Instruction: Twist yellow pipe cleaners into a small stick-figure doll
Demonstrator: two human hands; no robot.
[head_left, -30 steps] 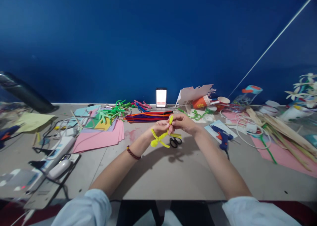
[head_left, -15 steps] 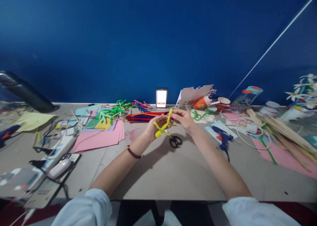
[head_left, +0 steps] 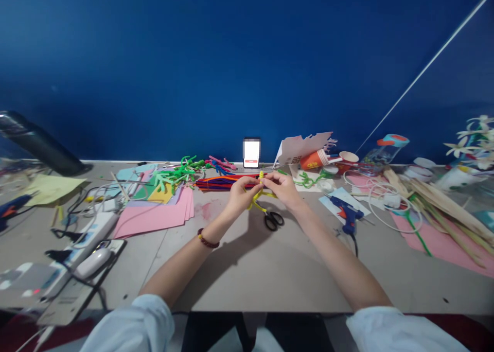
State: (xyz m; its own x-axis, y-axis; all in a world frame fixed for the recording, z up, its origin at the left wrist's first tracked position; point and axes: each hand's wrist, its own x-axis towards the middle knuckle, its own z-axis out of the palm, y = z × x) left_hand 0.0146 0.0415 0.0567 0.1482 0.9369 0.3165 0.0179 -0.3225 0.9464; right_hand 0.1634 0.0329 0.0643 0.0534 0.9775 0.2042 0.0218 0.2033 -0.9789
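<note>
Both hands meet above the middle of the grey table [head_left: 270, 269]. My left hand [head_left: 241, 193] and my right hand [head_left: 282, 187] are closed on a twisted yellow pipe cleaner figure [head_left: 260, 193], which shows between the fingers and hangs a little below them. Black scissors [head_left: 273, 220] lie on the table just under the hands. A bundle of red, orange and dark pipe cleaners [head_left: 224, 181] lies just beyond the hands. A dark bead bracelet [head_left: 207, 239] sits on my left wrist.
Pink paper sheets [head_left: 154, 215] and green pipe cleaner shapes [head_left: 175, 174] lie to the left. A blue glue gun [head_left: 347, 213] lies to the right, with cups [head_left: 314, 159], white cord and reeds [head_left: 436, 200] beyond. A phone [head_left: 251, 152] stands against the blue wall. Cables and devices crowd the left edge.
Both hands have moved away from me and closer together. The yellow figure, which hung out below my left hand, is now mostly enclosed by the fingers.
</note>
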